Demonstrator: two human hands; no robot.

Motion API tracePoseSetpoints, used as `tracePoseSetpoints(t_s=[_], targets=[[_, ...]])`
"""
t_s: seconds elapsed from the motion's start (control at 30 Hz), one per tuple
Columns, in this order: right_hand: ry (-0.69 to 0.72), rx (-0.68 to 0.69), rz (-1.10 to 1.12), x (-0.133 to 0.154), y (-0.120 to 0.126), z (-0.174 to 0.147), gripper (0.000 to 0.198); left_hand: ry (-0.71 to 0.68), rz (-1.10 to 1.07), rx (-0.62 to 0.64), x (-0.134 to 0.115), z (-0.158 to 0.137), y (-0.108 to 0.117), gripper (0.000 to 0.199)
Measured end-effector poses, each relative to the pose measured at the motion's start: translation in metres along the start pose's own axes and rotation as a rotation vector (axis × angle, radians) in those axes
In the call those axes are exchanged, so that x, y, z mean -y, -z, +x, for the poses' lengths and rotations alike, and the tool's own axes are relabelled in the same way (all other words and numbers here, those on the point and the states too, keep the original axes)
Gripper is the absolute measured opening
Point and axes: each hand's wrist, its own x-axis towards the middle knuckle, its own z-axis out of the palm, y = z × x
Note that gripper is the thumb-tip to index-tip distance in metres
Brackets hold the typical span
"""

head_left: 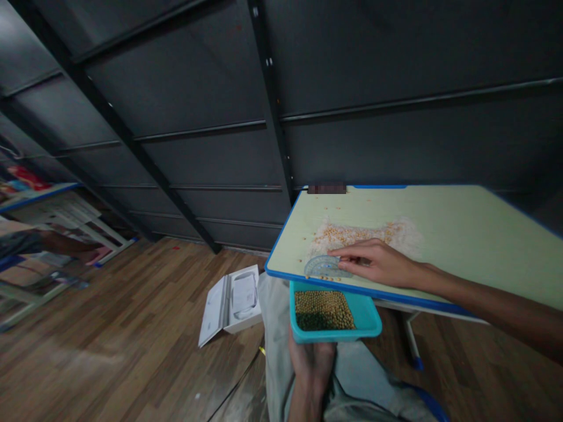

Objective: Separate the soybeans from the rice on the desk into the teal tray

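My right hand (382,264) rests on the table top, its fingers closed on the edge of a clear bluish protractor (322,266). The protractor lies near the table's front edge, and a few yellow kernels (328,278) sit along that edge beside it. Behind it spreads a pile of white grains (407,235) mixed with yellow kernels (336,235). Below the edge, my left hand (311,358) holds a turquoise plastic tray (336,337) from underneath; its fingers are partly hidden. Round tan beans (329,302) and dark green beans (312,321) fill the tray's left part.
The pale green table (457,234) has a blue rim and stands against a dark panelled wall (211,158). On the wooden floor lie an opened white box (241,299) and a black cable (235,387). Another person's leg (65,243) shows beneath a second table at left.
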Motion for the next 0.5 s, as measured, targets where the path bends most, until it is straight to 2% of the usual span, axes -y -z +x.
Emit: tracePoseSetpoints(t_s=[0.23,0.5], targets=[[0.009,-0.008,0.005,0.0011,-0.0001,-0.0002,0.032,0.014,-0.048,-0.021,-0.0002,-0.0005,-0.0017,0.034],[0.039,0.027,0.021,0.0015,0.0013,0.0003,0.033,0.016,-0.056,0.011,0.0006,0.0016,-0.0001,0.036]])
